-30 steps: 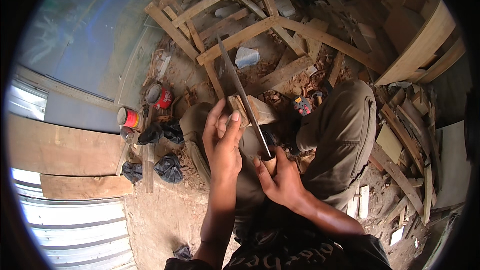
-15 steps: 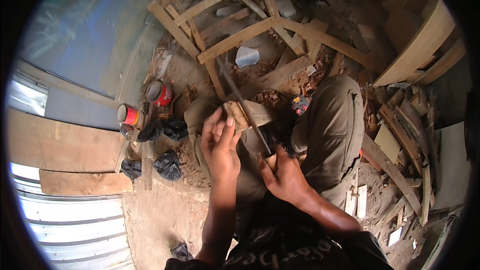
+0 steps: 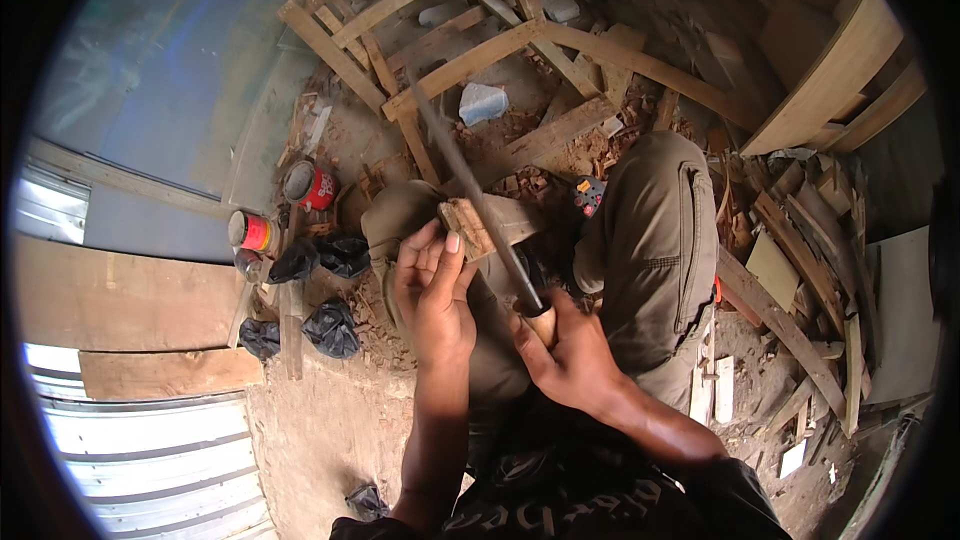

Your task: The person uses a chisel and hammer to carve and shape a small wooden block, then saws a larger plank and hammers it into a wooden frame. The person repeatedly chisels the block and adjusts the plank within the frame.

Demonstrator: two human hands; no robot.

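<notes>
My left hand (image 3: pixel 437 305) grips a small wooden block (image 3: pixel 462 225) between thumb and fingers, above my left knee. My right hand (image 3: pixel 572 348) is wrapped round the pale wooden handle of a long, narrow, file-like metal tool (image 3: pixel 510 265). Its dark shaft slants up and to the left, across the right side of the block. Toward the tip the shaft is smeared by motion, so I cannot tell its surface. A paler length of wood (image 3: pixel 515 221) shows behind the shaft, beside the block; whether the two are joined I cannot tell.
A wooden frame (image 3: pixel 465 68) lies ahead among wood chips. Two red-labelled cans (image 3: pixel 318 190) and black plastic bags (image 3: pixel 332 328) are at the left. Scrap planks (image 3: pixel 785 330) pile up at the right. A black-and-red object (image 3: pixel 588 196) lies near my right knee.
The tool's shaft has swung slightly and looks broader and more blurred near its tip. Both hands keep their grips. The whole view has shifted a little.
</notes>
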